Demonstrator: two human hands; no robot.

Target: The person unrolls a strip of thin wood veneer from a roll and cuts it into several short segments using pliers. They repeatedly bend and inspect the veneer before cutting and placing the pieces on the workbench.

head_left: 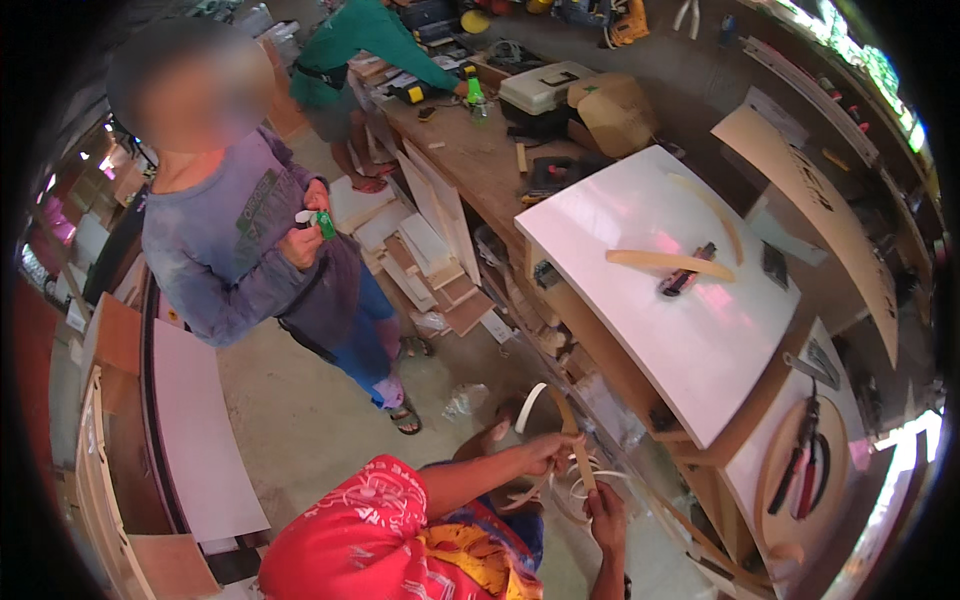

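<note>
My left hand (550,454) reaches in from a red sleeve, its fingers closed around a curved tan strip (583,464). Lower on the same strip, my right hand (606,512) pinches it between thumb and fingers. Thin white curled strips (597,468) loop loosely around my hands, and a paler curved end (530,406) arches up beyond my left hand. Beside me, on a white panel (640,210) on the workbench, lies another curved tan strip (665,263). A dark hand tool (688,270) lies partly beneath that strip.
Pliers (795,465) rest on a round wooden piece to my right. A person in a purple shirt (260,220) stands at the left with a small green object (322,222). Another in green (350,45) bends over the bench. Board offcuts (430,250) lie on the floor.
</note>
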